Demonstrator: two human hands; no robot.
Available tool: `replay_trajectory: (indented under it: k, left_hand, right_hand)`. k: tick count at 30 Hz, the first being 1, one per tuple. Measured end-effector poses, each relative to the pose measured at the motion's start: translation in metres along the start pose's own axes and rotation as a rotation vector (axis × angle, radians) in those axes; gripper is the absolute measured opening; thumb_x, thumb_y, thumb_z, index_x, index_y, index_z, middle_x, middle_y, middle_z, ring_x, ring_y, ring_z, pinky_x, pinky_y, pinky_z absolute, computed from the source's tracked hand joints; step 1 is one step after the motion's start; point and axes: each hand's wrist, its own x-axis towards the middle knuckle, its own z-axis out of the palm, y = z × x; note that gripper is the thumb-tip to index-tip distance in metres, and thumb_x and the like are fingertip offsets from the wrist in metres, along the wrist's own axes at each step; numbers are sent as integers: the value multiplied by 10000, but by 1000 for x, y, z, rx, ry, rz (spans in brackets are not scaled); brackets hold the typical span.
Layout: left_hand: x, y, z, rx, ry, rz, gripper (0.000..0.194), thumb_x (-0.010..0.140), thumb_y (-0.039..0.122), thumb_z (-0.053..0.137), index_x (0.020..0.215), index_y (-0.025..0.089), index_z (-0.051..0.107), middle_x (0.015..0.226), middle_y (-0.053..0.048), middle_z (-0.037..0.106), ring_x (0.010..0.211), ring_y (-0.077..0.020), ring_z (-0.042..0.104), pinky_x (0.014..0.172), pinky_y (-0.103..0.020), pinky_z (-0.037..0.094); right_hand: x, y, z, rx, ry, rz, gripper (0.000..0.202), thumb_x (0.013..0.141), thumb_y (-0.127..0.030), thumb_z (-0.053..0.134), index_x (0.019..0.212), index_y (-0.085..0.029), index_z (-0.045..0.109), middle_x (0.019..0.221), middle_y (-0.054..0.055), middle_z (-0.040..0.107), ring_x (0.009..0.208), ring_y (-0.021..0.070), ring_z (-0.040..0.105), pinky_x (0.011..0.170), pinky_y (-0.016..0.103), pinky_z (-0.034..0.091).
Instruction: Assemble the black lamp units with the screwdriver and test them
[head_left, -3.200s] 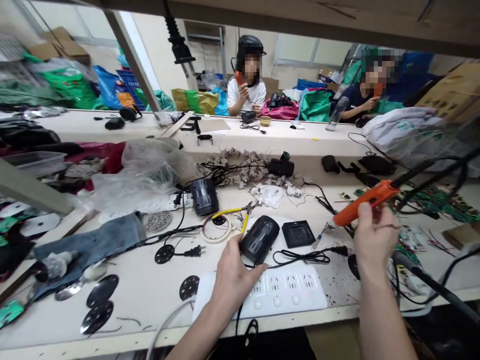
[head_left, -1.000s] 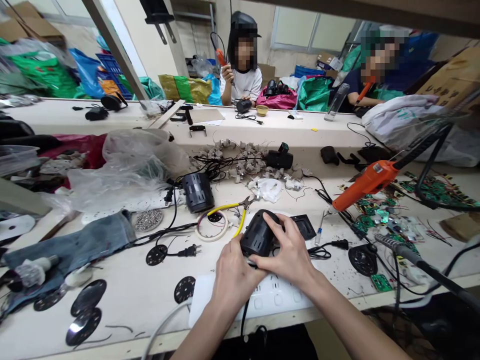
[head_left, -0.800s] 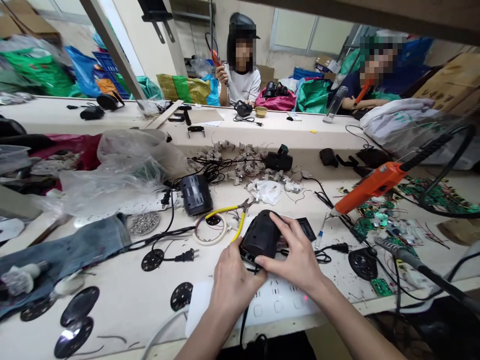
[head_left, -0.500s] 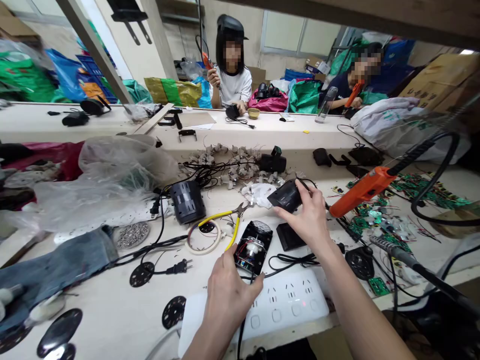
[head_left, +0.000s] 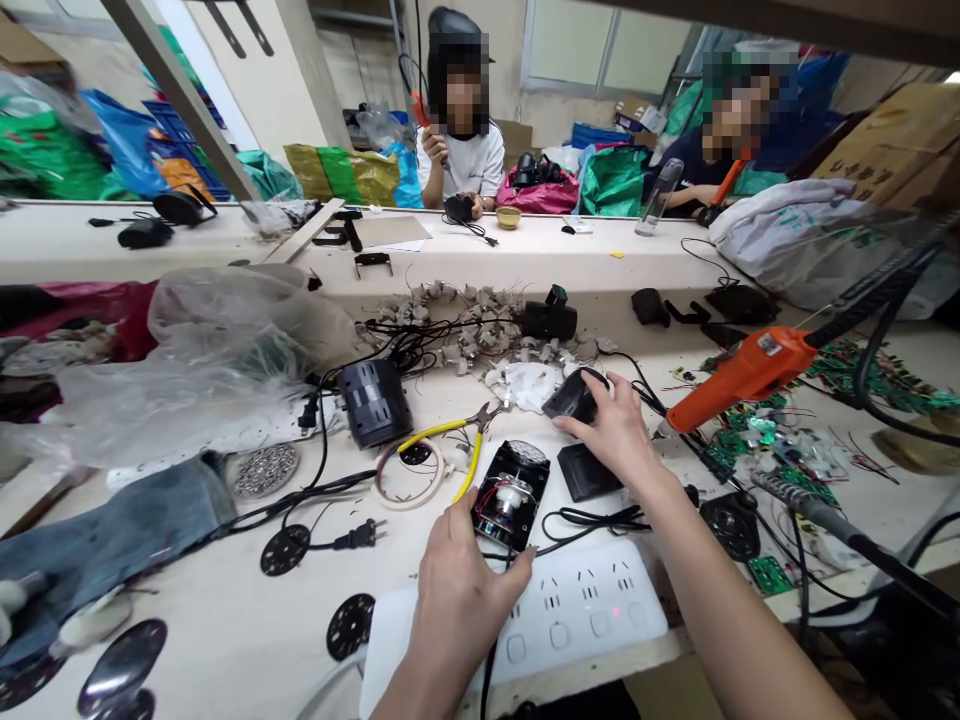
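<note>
My left hand (head_left: 466, 570) grips the lower end of an opened black housing (head_left: 513, 495); inside it a white motor part, red wires and a small board show, and a round mesh grille sits at its far end. My right hand (head_left: 619, 425) holds a black plastic cover (head_left: 570, 398) by its edges, just off to the right and beyond the housing. Under that hand lies another black shell piece (head_left: 586, 472). Yellow-handled pliers (head_left: 474, 440) rest beside the housing, partly across a roll of tape (head_left: 409, 475).
A white power strip (head_left: 577, 605) lies nearest me. An orange electric screwdriver (head_left: 739, 378) hangs at right above green circuit boards (head_left: 780, 450). Several small motors (head_left: 465, 320) with wires are heaped beyond. Another closed black unit (head_left: 373, 402) stands left. Two people sit across the bench.
My right hand has shifted slightly with the black cover, which now shows less beyond the fingers. The left hand stays on the housing. The view has moved slightly.
</note>
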Motion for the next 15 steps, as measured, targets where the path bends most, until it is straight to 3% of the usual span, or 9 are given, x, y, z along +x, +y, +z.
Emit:
replay_trajectory:
  k: [3, 5, 7, 10, 15]
  left_hand:
    - [0, -2, 1, -23, 26, 23, 716, 647, 436, 667, 1255, 103, 487, 1128, -159, 642, 1068, -338, 604, 906, -485, 495]
    - [0, -4, 2, -37, 50, 40, 707, 639, 429, 682, 1246, 121, 493, 1105, -146, 648, 1053, -335, 610, 890, -479, 501]
    - [0, -4, 2, -51, 61, 47, 711, 632, 431, 697, 1241, 126, 493, 1089, -142, 649, 1042, -333, 615, 873, -472, 509]
    - [-1, -2, 1, -78, 59, 47, 708, 641, 417, 697, 1248, 127, 479, 1102, -135, 636, 1029, -319, 622, 859, -455, 521]
    - [-2, 1, -3, -132, 95, 57, 671, 644, 378, 698, 1231, 141, 474, 1082, -105, 606, 941, -282, 644, 804, -427, 552]
  right_hand:
    - [-21, -12, -13, 136, 72, -139, 350, 855, -376, 577, 1133, -174, 640, 1133, 147, 550, 1103, 309, 543, 948, 477, 468]
    - [-41, -23, -21, 255, 40, -206, 214, 906, -293, 487, 972, -197, 666, 967, 95, 619, 924, 237, 616, 839, 395, 522]
    - [-61, -33, -26, 337, -33, -230, 206, 914, -234, 456, 896, -206, 659, 879, 64, 645, 829, 202, 632, 766, 344, 532]
    - [-83, -43, -23, 396, -110, -260, 222, 909, -180, 444, 934, -211, 663, 888, 60, 657, 839, 191, 641, 752, 320, 535]
    - [-96, -47, -9, 418, -148, -306, 260, 908, -150, 420, 979, -205, 665, 877, 63, 643, 826, 184, 644, 743, 307, 542]
